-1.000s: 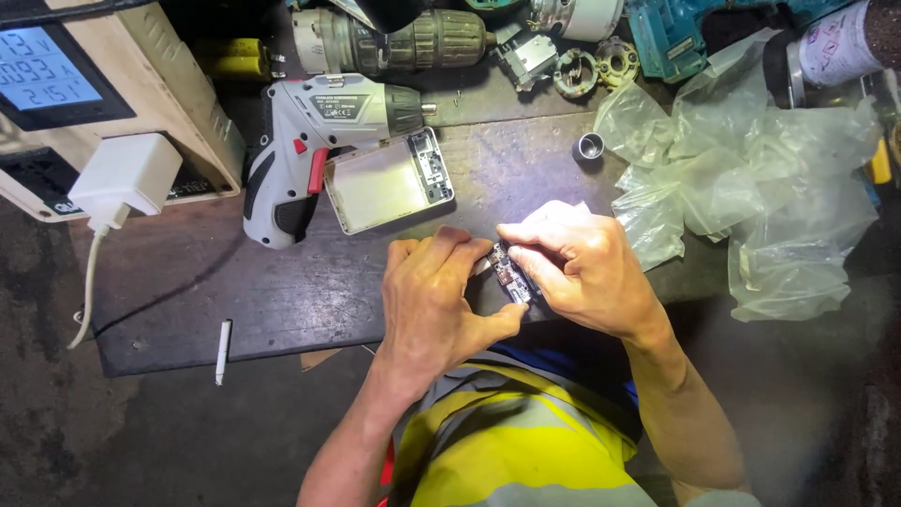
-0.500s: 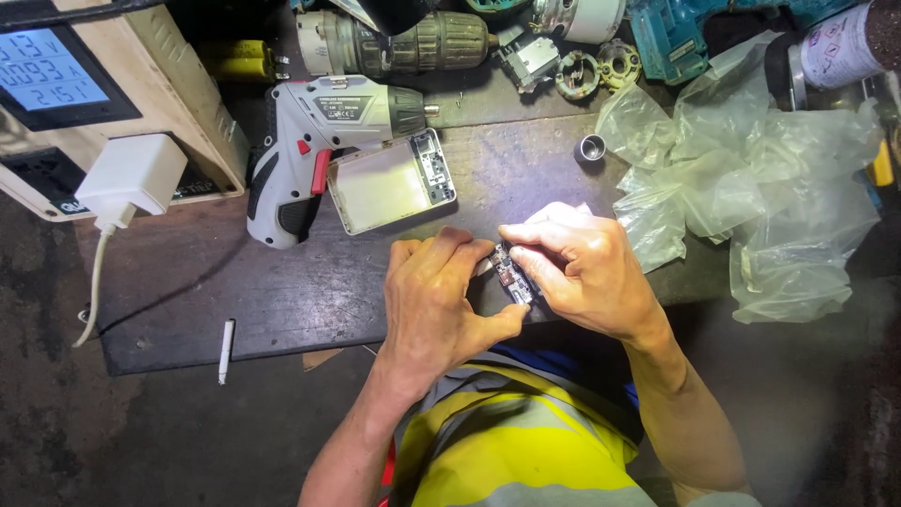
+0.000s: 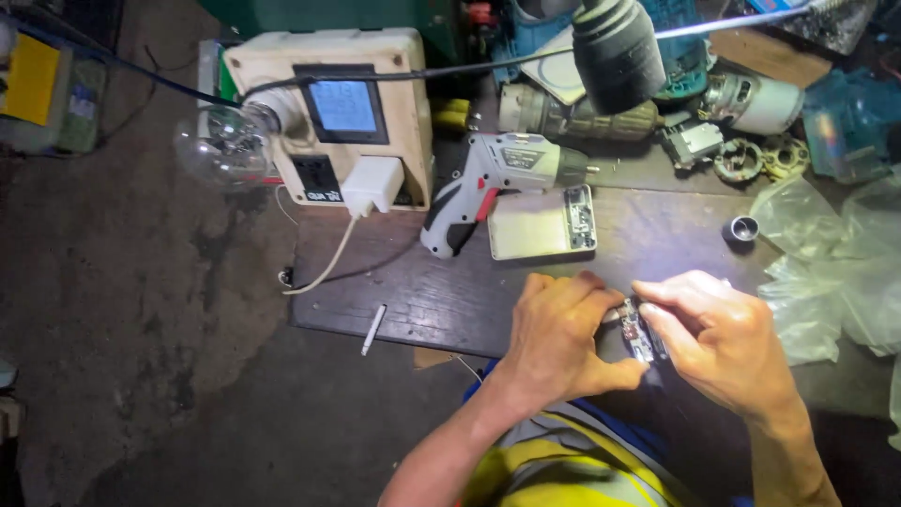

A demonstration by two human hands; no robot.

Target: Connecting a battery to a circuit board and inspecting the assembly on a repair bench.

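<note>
My left hand and my right hand meet over the near edge of a dark wooden bench. Between them they pinch a small dark circuit board with tiny parts on it; most of it is hidden by my fingers. Behind my hands lies an opened flat device with a pale plate and a strip of electronics on its right side. A white and grey cordless screwdriver with red trim lies next to it, nose pointing right.
A cream meter box with a blue screen and a white plug adapter stands at the back left, a clear bulb beside it. Motor parts crowd the back. Clear plastic bags lie right. A white stick lies near the front.
The view has swung left and up, so the meter box and bulb now show fully. My hands stay together on the small board, nearly unmoved on the bench.
</note>
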